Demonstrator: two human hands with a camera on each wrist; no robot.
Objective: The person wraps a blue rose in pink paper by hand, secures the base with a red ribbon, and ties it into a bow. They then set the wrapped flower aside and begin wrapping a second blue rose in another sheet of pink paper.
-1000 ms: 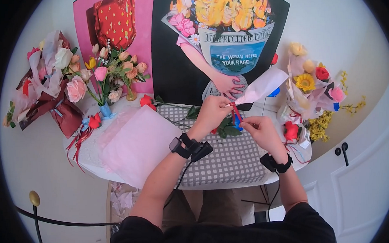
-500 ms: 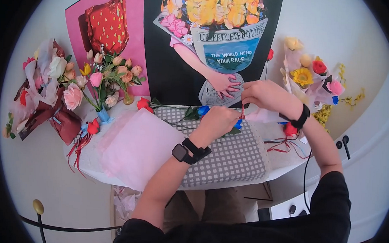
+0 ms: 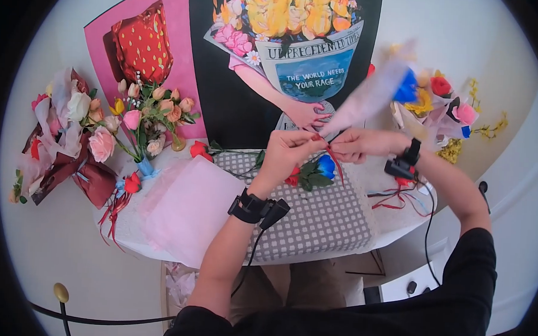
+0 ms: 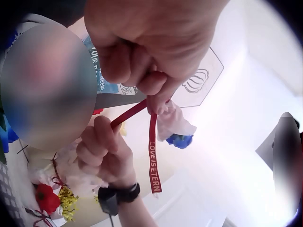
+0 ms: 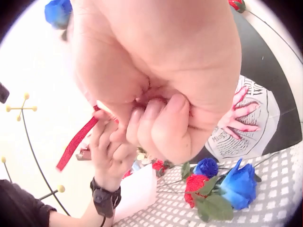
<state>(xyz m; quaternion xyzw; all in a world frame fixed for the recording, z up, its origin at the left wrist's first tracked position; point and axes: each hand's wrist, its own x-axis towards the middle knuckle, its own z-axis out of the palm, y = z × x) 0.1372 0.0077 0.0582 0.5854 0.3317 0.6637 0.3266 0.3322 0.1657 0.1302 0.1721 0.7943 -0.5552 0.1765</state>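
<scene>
A blue rose [image 3: 406, 87] in pale pink wrapping paper [image 3: 368, 100] tilts up to the right, blurred in the head view. My left hand [image 3: 290, 156] pinches the narrow lower end of the wrapping, together with a red ribbon [image 4: 154, 156]. White lettering runs along the ribbon's hanging tail in the left wrist view. Close beside it, my right hand [image 3: 361, 145] pinches another stretch of the ribbon, which is drawn taut between the two hands. In the right wrist view that hand's curled fingers hide most of what it grips.
Loose blue roses [image 5: 239, 184] and a red rose [image 5: 195, 188] lie on the checked cloth [image 3: 314, 224]. Pink paper sheets [image 3: 186, 203] cover the table's left part. Bouquets stand at the left [image 3: 81, 142] and right [image 3: 427, 115]. Painted boards [image 3: 223, 118] lean behind.
The wrapped rose was upright to the right, then lay lower behind the right hand, and now tilts up again. The right hand reached up over it and has come back down beside the left.
</scene>
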